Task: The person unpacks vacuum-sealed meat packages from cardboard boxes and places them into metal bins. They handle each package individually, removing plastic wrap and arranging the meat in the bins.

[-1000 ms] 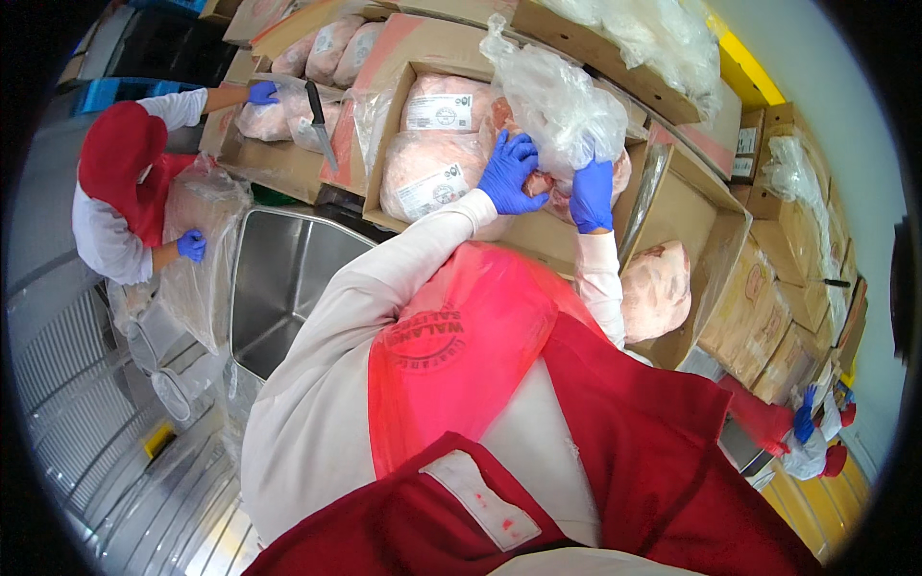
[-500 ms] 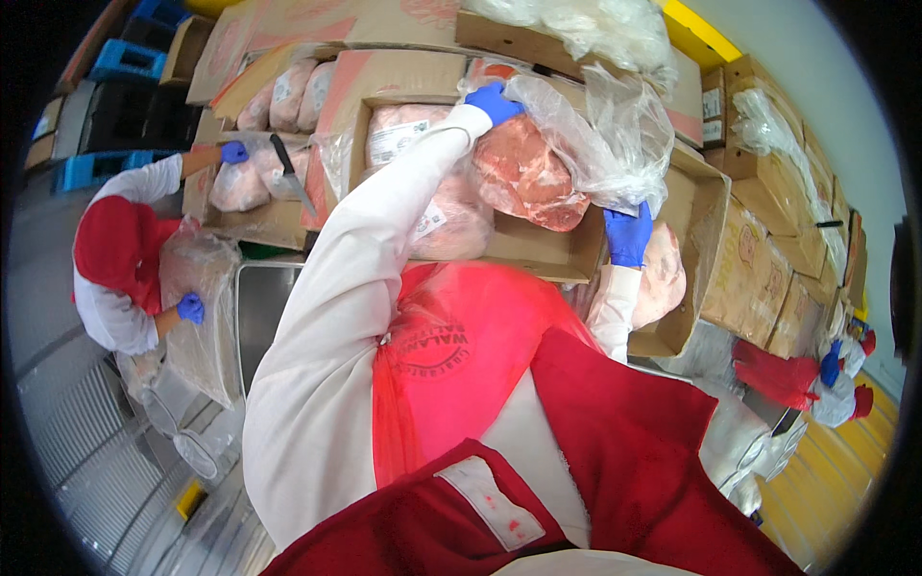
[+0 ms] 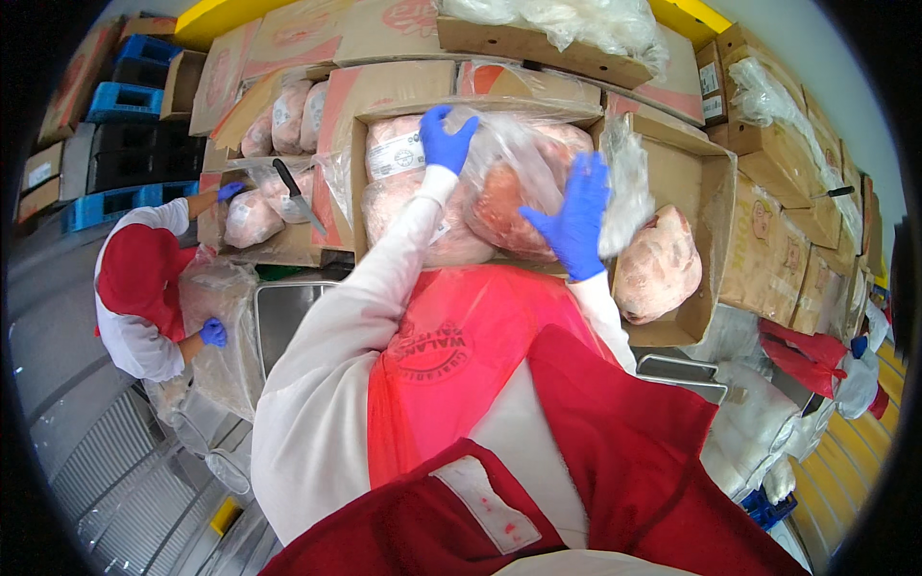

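Currently I see the left hand and right hand both spread, pinching nothing. Between them, a smooth red meat cut lies under crinkled clear film; right of the right hand, one rounded, fatty joint looks unwrapped, while plump pieces below the left hand are bagged.

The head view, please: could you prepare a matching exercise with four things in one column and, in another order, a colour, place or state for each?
Things
1. knife
2. right hand
3. lone meat piece
4. steel tub

Places, colours, states
A. inside the carton at the right
B. silver-grey and hollow
C. black handle, bare blade
D. blue-gloved, thumb spread apart

Right pairs: 1-C, 2-D, 3-A, 4-B
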`<state>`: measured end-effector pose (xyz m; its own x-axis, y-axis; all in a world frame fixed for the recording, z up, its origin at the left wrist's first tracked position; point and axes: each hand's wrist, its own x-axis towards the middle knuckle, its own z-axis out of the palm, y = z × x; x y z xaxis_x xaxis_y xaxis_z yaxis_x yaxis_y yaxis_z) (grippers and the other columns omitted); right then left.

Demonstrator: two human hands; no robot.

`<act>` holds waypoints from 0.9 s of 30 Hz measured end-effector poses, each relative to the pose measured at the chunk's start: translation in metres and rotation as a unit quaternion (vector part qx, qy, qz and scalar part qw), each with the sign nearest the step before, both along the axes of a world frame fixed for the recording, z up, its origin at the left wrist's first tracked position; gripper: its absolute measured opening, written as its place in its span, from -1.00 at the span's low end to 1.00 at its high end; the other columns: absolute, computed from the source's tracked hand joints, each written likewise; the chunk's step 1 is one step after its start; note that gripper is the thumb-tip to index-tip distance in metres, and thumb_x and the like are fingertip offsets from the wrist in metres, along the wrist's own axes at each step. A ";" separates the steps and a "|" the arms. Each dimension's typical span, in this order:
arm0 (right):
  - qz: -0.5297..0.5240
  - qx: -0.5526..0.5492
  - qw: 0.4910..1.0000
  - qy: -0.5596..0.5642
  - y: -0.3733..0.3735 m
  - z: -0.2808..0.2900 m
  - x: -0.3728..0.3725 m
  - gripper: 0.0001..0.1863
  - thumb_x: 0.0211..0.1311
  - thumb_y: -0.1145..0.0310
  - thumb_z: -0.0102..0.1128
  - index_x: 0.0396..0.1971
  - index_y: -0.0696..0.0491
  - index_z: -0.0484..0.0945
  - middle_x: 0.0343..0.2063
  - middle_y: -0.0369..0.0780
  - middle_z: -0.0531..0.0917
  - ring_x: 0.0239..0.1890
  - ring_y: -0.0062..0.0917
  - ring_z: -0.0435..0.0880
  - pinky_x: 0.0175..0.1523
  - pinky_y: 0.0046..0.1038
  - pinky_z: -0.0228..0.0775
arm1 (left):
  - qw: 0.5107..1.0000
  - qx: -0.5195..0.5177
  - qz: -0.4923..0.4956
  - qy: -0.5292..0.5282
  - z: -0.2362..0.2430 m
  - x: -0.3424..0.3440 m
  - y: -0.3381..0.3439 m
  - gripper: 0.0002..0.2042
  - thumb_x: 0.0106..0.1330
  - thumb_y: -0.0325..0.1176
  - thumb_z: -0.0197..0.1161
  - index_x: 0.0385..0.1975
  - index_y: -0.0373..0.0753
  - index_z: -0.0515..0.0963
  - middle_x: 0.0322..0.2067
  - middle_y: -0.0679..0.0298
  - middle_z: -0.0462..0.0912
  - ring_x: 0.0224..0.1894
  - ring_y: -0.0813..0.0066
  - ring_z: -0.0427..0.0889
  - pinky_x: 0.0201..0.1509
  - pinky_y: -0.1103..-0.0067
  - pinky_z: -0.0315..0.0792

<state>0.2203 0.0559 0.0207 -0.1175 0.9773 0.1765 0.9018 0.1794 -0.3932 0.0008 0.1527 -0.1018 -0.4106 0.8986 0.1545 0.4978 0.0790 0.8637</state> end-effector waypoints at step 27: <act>-0.119 -0.053 0.947 0.294 -0.025 -0.096 0.062 -0.67 0.16 0.32 0.13 -0.13 0.18 0.43 -0.33 -0.04 0.55 -0.21 -0.25 0.54 -0.03 -0.35 0.34 | 0.932 -0.300 -0.169 -0.111 -0.213 -0.070 -0.003 -0.71 0.31 -0.22 -0.08 -0.21 -0.25 0.52 -0.25 0.10 0.62 -0.29 0.18 0.60 -0.23 0.36 0.45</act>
<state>0.2820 0.0307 -0.0748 0.1958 0.9798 0.0419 0.5317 -0.0701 -0.8440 -0.0688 0.1497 -0.3149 -0.0500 0.8799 -0.4725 0.3966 0.4517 0.7992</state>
